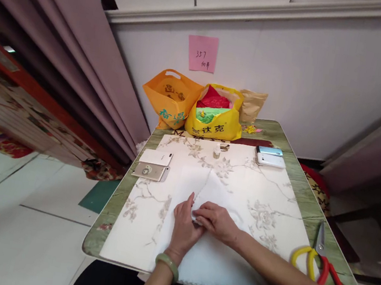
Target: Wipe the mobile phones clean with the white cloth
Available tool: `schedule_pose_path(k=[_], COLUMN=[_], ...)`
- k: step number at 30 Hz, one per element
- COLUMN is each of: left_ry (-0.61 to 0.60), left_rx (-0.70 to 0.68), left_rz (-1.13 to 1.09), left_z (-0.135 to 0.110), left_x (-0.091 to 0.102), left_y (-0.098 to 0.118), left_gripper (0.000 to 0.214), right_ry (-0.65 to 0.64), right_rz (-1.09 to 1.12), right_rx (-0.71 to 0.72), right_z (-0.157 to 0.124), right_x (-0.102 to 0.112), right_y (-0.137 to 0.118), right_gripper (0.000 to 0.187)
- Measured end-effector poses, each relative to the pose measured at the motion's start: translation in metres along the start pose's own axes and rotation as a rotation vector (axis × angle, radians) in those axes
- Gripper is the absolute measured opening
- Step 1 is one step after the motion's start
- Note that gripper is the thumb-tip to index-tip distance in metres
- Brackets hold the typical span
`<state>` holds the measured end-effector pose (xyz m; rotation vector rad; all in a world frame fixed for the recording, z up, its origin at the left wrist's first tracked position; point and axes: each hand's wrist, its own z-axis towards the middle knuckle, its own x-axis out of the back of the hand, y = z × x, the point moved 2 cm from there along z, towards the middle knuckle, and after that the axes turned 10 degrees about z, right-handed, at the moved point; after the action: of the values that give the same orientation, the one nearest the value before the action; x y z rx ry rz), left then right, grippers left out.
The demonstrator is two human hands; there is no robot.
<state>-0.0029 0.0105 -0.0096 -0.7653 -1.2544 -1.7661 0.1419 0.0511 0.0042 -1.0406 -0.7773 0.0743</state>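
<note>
A white cloth (209, 261) lies over the front middle of the table and hangs toward my lap. My left hand (185, 226), a pale green bangle at its wrist, is closed on a raised fold of this cloth, one finger stretched forward along it. Just to its right, my right hand (216, 221) pinches the same fold between thumb and fingers. A faint line of small marks runs up the cloth ahead of both hands. Whether anything thin, such as a needle, sits between the right fingertips is too small to make out.
Scissors (318, 259) with yellow and red handles lie at the right edge. Phones rest on the left (155, 157) and the right (270, 160). A small bottle (217, 150) stands farther back. Behind are an orange bag (170, 101), a yellow bag (215, 122) of cloth and a brown packet (252, 105).
</note>
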Motion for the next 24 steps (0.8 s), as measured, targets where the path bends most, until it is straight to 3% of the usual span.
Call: schedule_pose_path(k=[3, 7, 11, 14, 19, 21, 24], left_ry=[-0.018, -0.044, -0.053, -0.037, -0.015, -0.037, -0.057], left_rx=[0.011, 0.03, 0.034, 0.023, -0.006, 0.002, 0.014], left_rz=[-0.018, -0.04, -0.045, -0.03, -0.015, -0.021, -0.026], left_z=[0.0, 0.002, 0.002, 0.002, 0.002, 0.002, 0.002], left_x=[0.002, 0.006, 0.008, 0.006, 0.004, 0.005, 0.007], left_y=[0.001, 0.004, 0.004, 0.003, 0.002, 0.003, 0.005], left_gripper=[0.088, 0.092, 0.092, 0.091, 0.084, 0.084, 0.088], right_ry=[0.054, 0.231, 0.348, 0.322, 0.081, 0.098, 0.254], right_rz=[-0.046, -0.233, -0.459, -0.456, -0.313, -0.327, -0.422], right_rx=[-0.033, -0.151, -0.204, -0.176, -0.015, -0.04, -0.225], right_z=[0.0, 0.007, 0.013, 0.009, 0.001, 0.003, 0.01], right_x=[0.005, 0.032, 0.052, 0.036, -0.006, 0.001, 0.035], right_y=[0.01, 0.032, 0.031, 0.015, -0.003, 0.005, 0.03], right_gripper=[0.018, 0.015, 0.015, 0.015, 0.016, 0.017, 0.018])
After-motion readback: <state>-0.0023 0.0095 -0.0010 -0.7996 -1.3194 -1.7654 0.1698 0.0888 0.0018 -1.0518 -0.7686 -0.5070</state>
